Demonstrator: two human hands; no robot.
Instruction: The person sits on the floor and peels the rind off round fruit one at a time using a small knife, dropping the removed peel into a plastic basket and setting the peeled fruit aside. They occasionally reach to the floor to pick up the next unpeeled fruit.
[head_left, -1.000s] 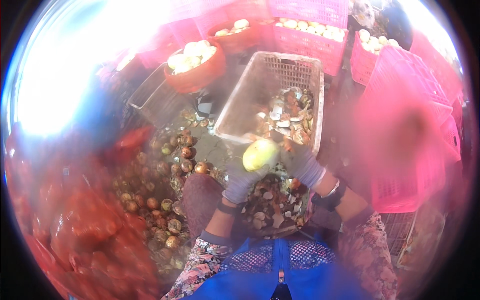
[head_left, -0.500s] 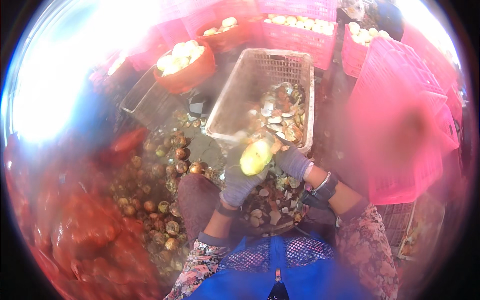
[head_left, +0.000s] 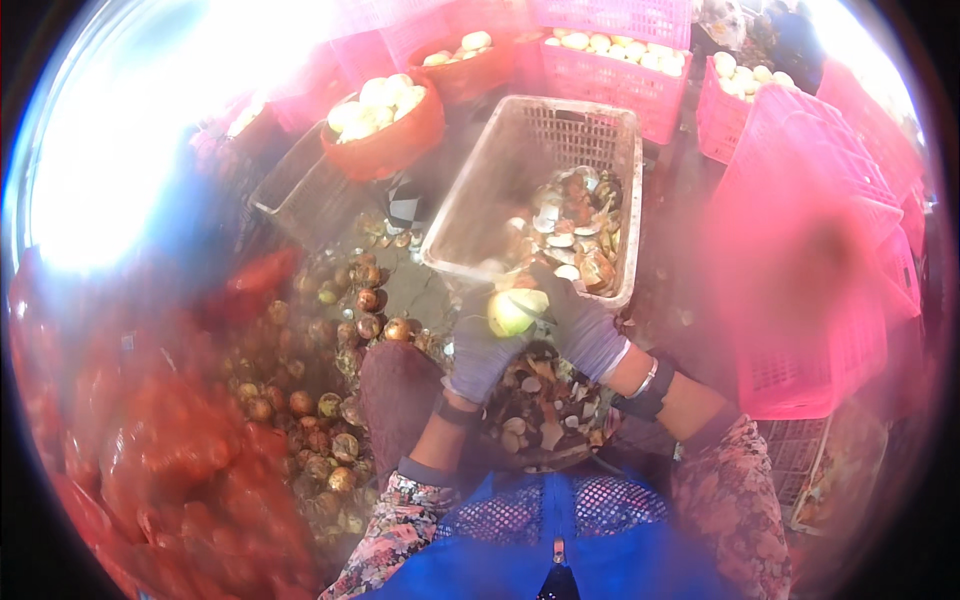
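Observation:
A peeled, pale yellow-green onion (head_left: 512,312) rests in the fingers of my left hand (head_left: 480,356), which wears a grey glove. My right hand (head_left: 594,338), gloved as well, is closed against the onion's right side. A thin dark edge shows there, but what the right fingers grip is too blurred to name. Both hands are at the near end of a dirty white plastic crate (head_left: 634,190) holding onion skins and trimmings (head_left: 572,222). Below them, between my knees, lie more skins and cut ends (head_left: 545,405).
Unpeeled brown onions (head_left: 315,435) spread over the floor at left, beside red mesh sacks (head_left: 180,440). A red basket (head_left: 385,150) of peeled onions stands beyond. Pink crates (head_left: 625,90) line the back, and stacked pink crates (head_left: 800,350) rise at right.
The onion has turned in my left hand and shows a smaller face. My right hand has shifted slightly and covers more of its side. The whole view has moved a little.

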